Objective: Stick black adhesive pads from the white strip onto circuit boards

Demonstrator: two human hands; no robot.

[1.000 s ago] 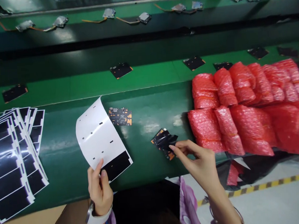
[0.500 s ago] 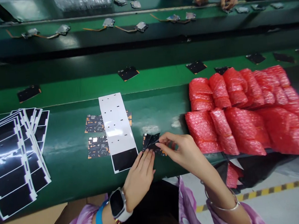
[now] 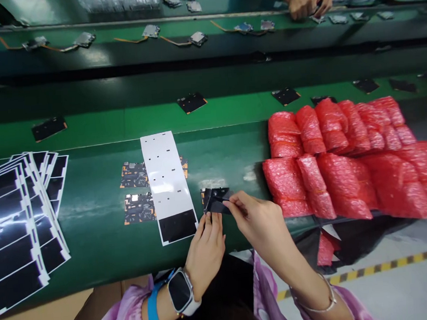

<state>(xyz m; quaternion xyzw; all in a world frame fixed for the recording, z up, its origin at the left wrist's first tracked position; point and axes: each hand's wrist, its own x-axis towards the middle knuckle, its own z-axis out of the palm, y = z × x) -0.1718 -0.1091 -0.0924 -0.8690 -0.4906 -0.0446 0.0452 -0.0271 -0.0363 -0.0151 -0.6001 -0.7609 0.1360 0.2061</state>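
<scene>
A black adhesive film [image 3: 217, 197] lies over a small circuit board [image 3: 202, 196] on the green bench. The right side of the film is lifted and creased, its edge pinched between the thumb and fingers of my right hand [image 3: 255, 215]. My left hand [image 3: 206, 245] is laid flat with fingers stretched out, the tips touching the near edge of the board and film. Just left of them is a white backing sheet [image 3: 168, 175] with one black film piece [image 3: 178, 226] at its near end. It partly covers two bare circuit boards [image 3: 139, 208].
Stacked sheets of black film [image 3: 13, 230] lie at left. Red bubble-wrapped packets [image 3: 345, 185] fill the right side. Black-covered boards [image 3: 191, 103] sit on the green belt behind. Across the line, a co-worker's hands [image 3: 310, 2] are at small silvery parts [image 3: 199, 38].
My right hand has shifted slightly right, and the film now spreads flatter over the board. My left hand stays at the near edge. The belt boards at left and centre have moved right.
</scene>
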